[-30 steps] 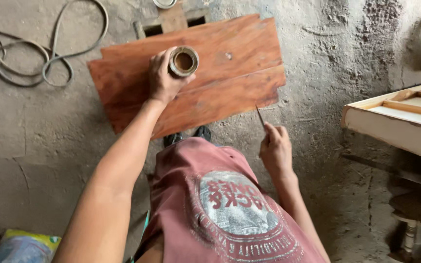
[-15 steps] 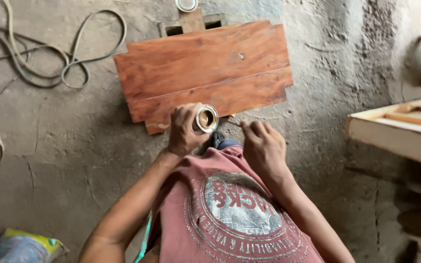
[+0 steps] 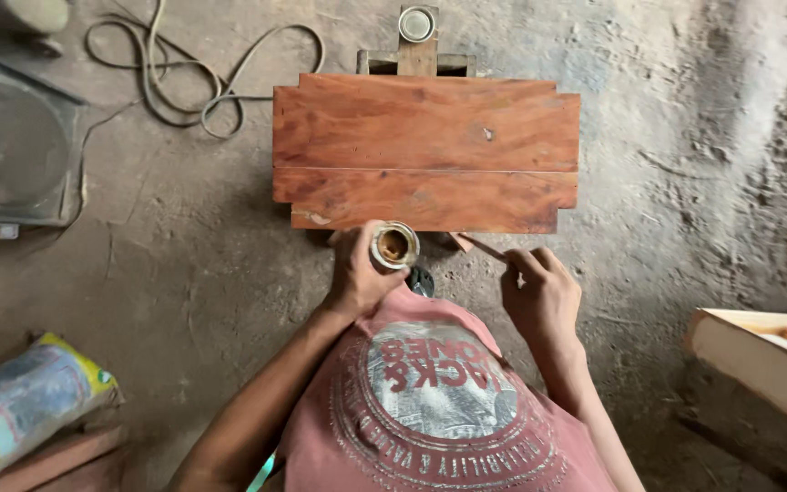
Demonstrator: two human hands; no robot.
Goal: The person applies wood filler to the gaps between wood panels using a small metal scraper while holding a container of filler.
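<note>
The left hand (image 3: 357, 273) was curled round a small open tin (image 3: 394, 246), gripping it by the side with its round mouth turned straight up toward the camera, brownish stuff showing inside; the tin sat just off the near edge of a reddish wooden panel (image 3: 425, 150), close in front of the person's chest. The right hand (image 3: 539, 296) was closed in a pinch on a thin brush (image 3: 477, 246), fingers bunched about the handle. The brush lay nearly flat, its long axis running from the hand up and to the left, its tip pointing toward the tin and the panel's near edge; whether the tip touched the wood I could not tell. The panel itself lay flat with its long axis running left to right, made of two boards joined along a seam, with notched corners. It rested on a small wooden stand (image 3: 416, 62), and on the far end of that stand sat a round tin lid (image 3: 416, 24). Off to the left a grey cable (image 3: 193, 87) looped over the dusty concrete floor (image 3: 685, 182), beside a square grey machine (image 3: 15, 150). A printed sack (image 3: 20, 401) lay at the near left, and a pale wooden frame (image 3: 762, 351) stood at the right.
</note>
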